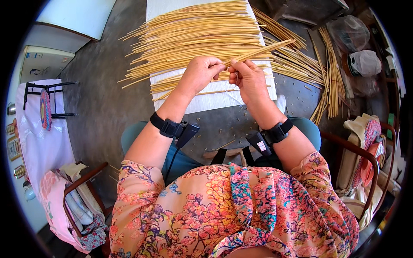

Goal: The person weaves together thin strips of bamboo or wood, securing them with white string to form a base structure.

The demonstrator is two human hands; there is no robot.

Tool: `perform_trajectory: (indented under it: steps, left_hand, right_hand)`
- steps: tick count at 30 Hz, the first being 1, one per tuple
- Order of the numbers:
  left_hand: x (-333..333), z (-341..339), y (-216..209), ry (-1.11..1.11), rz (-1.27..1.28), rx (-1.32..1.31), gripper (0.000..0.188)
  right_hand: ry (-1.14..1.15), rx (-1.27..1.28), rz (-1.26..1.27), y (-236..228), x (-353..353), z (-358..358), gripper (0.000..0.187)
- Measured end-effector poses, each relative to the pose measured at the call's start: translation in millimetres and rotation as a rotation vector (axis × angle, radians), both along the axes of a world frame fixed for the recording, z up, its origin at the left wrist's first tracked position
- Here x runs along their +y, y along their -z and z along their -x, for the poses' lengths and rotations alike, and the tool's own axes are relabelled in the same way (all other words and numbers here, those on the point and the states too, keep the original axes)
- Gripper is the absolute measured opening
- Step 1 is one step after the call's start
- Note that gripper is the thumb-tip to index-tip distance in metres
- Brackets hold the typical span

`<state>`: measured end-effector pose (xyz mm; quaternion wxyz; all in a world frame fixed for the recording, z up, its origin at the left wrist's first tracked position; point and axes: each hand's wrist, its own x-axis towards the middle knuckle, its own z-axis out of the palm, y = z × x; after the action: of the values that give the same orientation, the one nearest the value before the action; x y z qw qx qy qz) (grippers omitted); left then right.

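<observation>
A person in a floral top pinches a slim bundle of stalks [269, 50] between two bare hands above a white-covered surface [211, 103] spread with long yellow stalks [198, 38]. The danger is a loose grip: should the fingertips relax or the ends sit unevenly, stalks could slip out and mix with those below. Too sharp a bend at the pinch might crack the dry-looking stems, and the long free end could snag the loose stalks [297, 66] at right if swung low. The bundle's near end lies at the fingertips, with the rest slanting away to the upper right, past the right hand [248, 78]. The left hand [199, 73], thumb and forefinger closed, grips the near end; the right, just beside it, pinches the stalks a little farther along. Short clippings [219, 124] dot the floor [99, 56].
</observation>
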<state>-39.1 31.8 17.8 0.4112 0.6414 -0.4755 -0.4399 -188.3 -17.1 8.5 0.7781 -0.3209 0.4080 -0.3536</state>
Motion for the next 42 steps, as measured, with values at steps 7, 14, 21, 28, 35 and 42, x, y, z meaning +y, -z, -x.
perform_trajectory:
  steps: [7, 14, 21, 28, 35, 42]
  left_hand:
    - [-2, -1, 2, 0.036, -0.008, -0.088, 0.017]
    - [-2, 4, 2, -0.02, -0.019, 0.103, 0.008]
    - [-2, 1, 7, -0.022, 0.003, 0.06, 0.008]
    - [-2, -19, -5, -0.087, 0.006, 0.197, 0.01]
    - [5, -33, -12, -0.121, -0.085, 0.568, 0.01]
    - [7, -30, -8, -0.081, -0.091, 0.536, 0.011]
  right_hand:
    - [0.0, 0.001, -0.017, 4, 0, 1, 0.013]
    - [0.01, -0.001, -0.013, 3, -1, 0, 0.014]
    - [-0.028, 0.014, -0.016, 7, -1, 0, 0.014]
    - [-0.125, 0.091, 0.048, -4, 3, 2, 0.014]
    - [-0.306, 0.193, 0.279, -18, 4, 3, 0.012]
    - [-0.326, 0.258, 0.358, -14, 2, 3, 0.011]
